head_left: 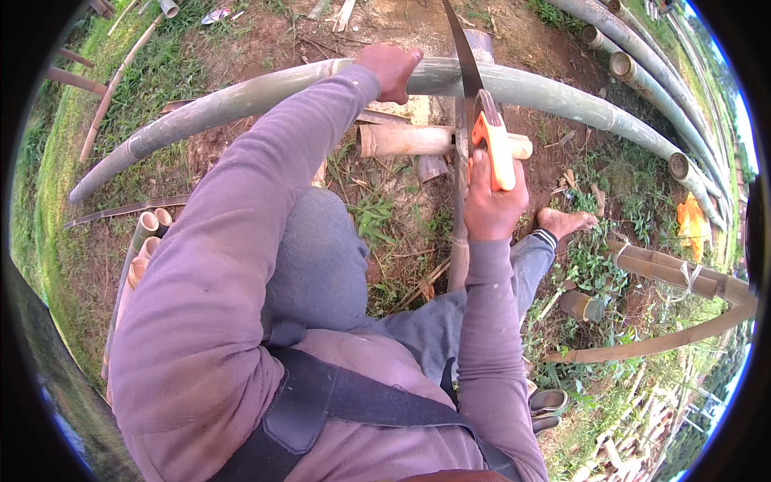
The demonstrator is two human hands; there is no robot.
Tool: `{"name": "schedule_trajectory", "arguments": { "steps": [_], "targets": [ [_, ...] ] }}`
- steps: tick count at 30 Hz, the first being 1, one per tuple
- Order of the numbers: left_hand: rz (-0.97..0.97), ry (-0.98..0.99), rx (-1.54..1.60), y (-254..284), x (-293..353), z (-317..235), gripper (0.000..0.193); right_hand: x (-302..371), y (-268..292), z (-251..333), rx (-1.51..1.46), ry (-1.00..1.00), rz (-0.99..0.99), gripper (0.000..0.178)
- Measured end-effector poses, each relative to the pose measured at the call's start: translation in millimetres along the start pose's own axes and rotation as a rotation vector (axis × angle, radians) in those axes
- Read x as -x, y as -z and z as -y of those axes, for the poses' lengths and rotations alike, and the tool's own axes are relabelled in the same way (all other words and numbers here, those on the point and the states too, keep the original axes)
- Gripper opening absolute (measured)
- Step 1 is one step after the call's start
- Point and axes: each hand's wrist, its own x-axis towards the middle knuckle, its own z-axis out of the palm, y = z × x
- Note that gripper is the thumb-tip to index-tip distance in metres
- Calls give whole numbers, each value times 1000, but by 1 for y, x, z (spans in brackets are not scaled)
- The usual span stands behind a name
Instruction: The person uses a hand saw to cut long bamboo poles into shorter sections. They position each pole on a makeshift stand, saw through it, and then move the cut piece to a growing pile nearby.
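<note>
A long green-grey bamboo pole point(554, 86) lies crosswise in front of me. My left hand point(391, 71) grips its top near the middle, fingers wrapped over the far side. In my right hand point(495, 201) is the orange handle of a handsaw point(465, 60). Its blade points away from me and crosses the pole just right of my left hand; whether the teeth are in a cut I cannot tell. Below the pole, a short cut bamboo piece point(405, 140) lies crosswise beside an upright post point(460, 185).
Several bamboo poles point(654, 84) lie at the far right, near an orange plastic bag point(692, 225). Cut bamboo tubes point(141, 241) stand at the left. A bamboo frame tied with string point(671, 269) and a pair of shoes point(548, 404) are to my right. My bare foot point(564, 222) rests on the ground.
</note>
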Motion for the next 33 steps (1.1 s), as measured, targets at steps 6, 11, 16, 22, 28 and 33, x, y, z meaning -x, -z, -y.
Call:
{"name": "schedule_trajectory", "arguments": {
  "steps": [6,11,16,22,28,33],
  "targets": [
    [-30,-28,54,-7,-2,2,66,150,93,7,41,-87,-1,26],
    [-72,-60,14,-8,-12,-5,65,-35,-15,-9,-57,-7,8,20],
    [-20,-29,28,-4,-1,3,68,-10,-10,-13,-19,27,18,18],
    [-15,-10,10,-8,-9,5,73,154,85,-7,-152,-155,21,21],
    [-38,-35,-5,1,-14,-5,75,-55,-27,-14,-45,4,-2,21],
    [-74,-22,0,3,-16,16,77,60,21,-30,-138,-36,-28,20]
  ]
}}
